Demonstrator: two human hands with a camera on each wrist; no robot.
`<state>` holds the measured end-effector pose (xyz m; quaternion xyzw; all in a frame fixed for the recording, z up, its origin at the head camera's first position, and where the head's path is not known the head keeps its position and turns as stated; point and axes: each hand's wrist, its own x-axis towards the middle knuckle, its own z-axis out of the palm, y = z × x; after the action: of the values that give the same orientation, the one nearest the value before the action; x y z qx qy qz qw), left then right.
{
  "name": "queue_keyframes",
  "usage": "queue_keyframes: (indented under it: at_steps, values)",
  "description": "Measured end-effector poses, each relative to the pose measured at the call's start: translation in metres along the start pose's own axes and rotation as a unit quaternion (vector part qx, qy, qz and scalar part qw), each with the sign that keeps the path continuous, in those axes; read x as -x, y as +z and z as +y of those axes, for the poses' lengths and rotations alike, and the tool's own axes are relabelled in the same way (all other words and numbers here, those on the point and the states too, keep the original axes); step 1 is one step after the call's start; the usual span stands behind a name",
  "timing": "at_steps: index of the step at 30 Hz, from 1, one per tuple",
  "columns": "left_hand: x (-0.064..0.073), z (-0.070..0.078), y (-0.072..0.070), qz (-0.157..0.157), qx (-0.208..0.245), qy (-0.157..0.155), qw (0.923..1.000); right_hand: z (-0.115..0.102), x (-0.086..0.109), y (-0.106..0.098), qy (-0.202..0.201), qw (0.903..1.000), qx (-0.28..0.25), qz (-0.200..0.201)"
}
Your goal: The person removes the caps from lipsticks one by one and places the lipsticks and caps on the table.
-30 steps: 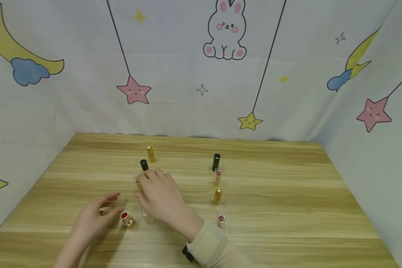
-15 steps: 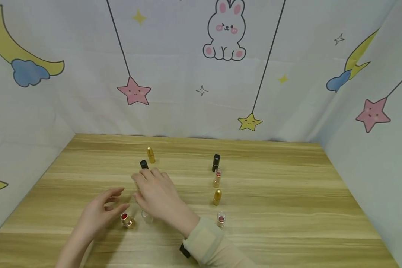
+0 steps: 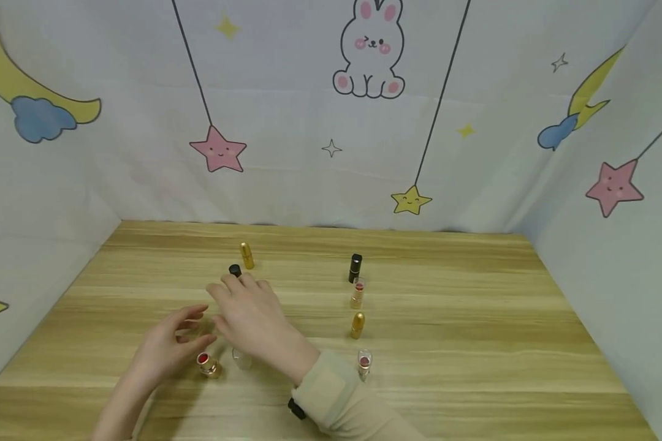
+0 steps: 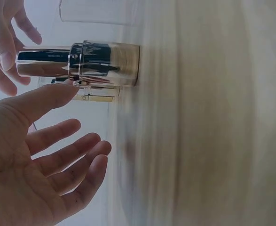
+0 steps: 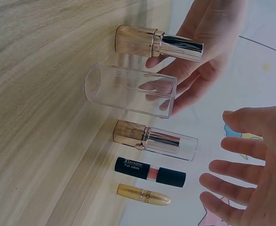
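An uncapped gold lipstick [image 3: 209, 367] with a red tip stands upright at the front left. Beside it my left hand [image 3: 165, 349] has its fingers spread, holding nothing; in the left wrist view the thumb overlaps the lipstick [image 4: 105, 63]. My right hand [image 3: 251, 318] reaches over the clear cap [image 5: 130, 89], which stands on the table. Its loose, empty fingers point toward a gold lipstick under a clear cover [image 5: 152, 141], with a gap in the right wrist view. That lipstick is hidden behind the right hand in the head view.
Behind the right hand stand a black lipstick [image 5: 149, 172] and a gold bullet-shaped one [image 5: 143, 194]. A row on the right has a black tube [image 3: 355, 268], two clear-capped lipsticks [image 3: 357, 295] and a gold one [image 3: 357, 326]. A black object [image 3: 296, 408] shows beside the right cuff.
My right hand has shifted left, covering the clear-covered lipstick in the head view. The left hand has moved slightly right, closer to it. The lipsticks have stayed in place.
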<state>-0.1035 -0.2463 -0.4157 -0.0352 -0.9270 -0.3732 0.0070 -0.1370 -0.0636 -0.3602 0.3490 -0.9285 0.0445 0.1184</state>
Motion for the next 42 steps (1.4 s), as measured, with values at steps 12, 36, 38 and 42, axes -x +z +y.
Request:
queue_keyframes:
  at_steps: [12, 36, 38, 42]
  values:
    - [-0.014, -0.002, 0.003, -0.013, -0.011, 0.002, 0.9999, 0.004, -0.005, 0.004, 0.002, 0.9996, 0.016, -0.021]
    - [-0.022, -0.004, 0.005, -0.014, -0.022, 0.005, 0.9996, 0.003, -0.012, 0.009, -0.004, 0.999, 0.023, -0.038]
    - [-0.022, -0.004, 0.005, -0.014, -0.019, 0.01, 0.9997, 0.002, -0.013, 0.01, -0.004, 0.9988, 0.023, -0.042]
    - [-0.023, -0.005, 0.004, -0.015, -0.024, 0.017, 0.9995, 0.001, -0.015, 0.011, -0.004, 0.9987, 0.025, -0.045]
